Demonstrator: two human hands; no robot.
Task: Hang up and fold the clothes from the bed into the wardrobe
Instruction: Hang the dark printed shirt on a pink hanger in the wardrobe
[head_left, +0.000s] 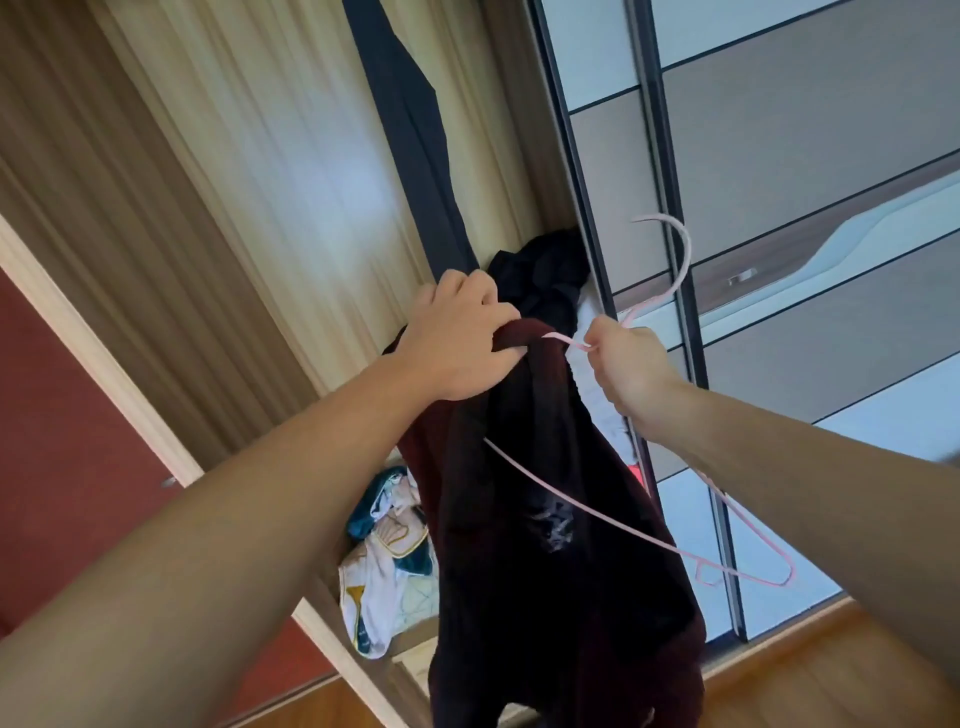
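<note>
Hands are both raised in front of the open wardrobe (291, 218). Your left hand (460, 340) is clenched round a bunched fold at the top of the dark maroon garment (550, 545), which hangs down from that grip, in front of the wardrobe's lower shelf. Your right hand (626, 369) grasps the pink hanger (597, 506) just below its hook; the hook curves up in front of the sliding door (779, 156), and one end of the hanger pokes into the cloth just beside your left fingers. The hanger's long bar crosses in front of the garment. Behind your hands a dark blue garment (410, 119) hangs inside the wardrobe, with a black heap of clothes (545, 275) beside it. Lower down, a white and teal patterned cloth (387, 561) lies on a shelf.
</note>
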